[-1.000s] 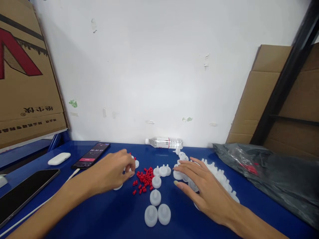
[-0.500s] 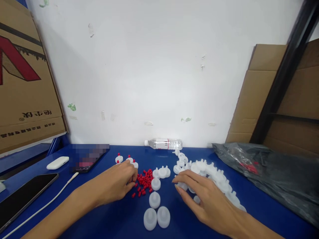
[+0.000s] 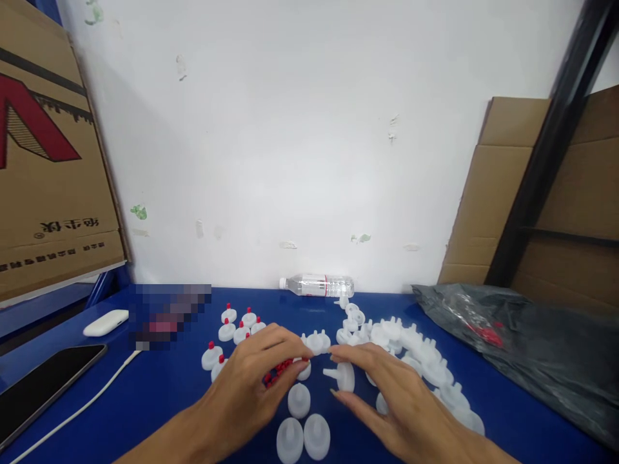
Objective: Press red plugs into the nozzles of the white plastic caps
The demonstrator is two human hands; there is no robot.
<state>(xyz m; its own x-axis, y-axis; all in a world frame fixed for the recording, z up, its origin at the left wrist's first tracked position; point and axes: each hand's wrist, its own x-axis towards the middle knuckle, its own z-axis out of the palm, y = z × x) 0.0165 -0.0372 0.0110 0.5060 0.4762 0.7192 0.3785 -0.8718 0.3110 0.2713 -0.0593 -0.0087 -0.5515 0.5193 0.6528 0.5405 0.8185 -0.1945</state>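
Observation:
My left hand (image 3: 258,377) hovers over a small heap of red caps (image 3: 276,373), its fingertips pinched together at the heap; what they hold is too small to make out. My right hand (image 3: 387,393) grips a white plastic disc part (image 3: 344,376) on its side, nozzle pointing left toward my left hand. Three more white disc parts (image 3: 300,422) lie just in front of my hands. Several white discs fitted with red caps (image 3: 232,332) stand to the left. A long pile of uncapped white discs (image 3: 425,364) runs to the right.
A blue table (image 3: 145,399) carries a water bottle (image 3: 316,285) lying by the wall, a dark tablet (image 3: 43,380) with a white cable (image 3: 97,393), a white earbud case (image 3: 105,322) and a black plastic bag (image 3: 527,348). Cardboard boxes stand left and right.
Both hands came together toward the middle. My right hand has lifted a white disc off the pile, and my left hand moved from the capped discs to the red caps.

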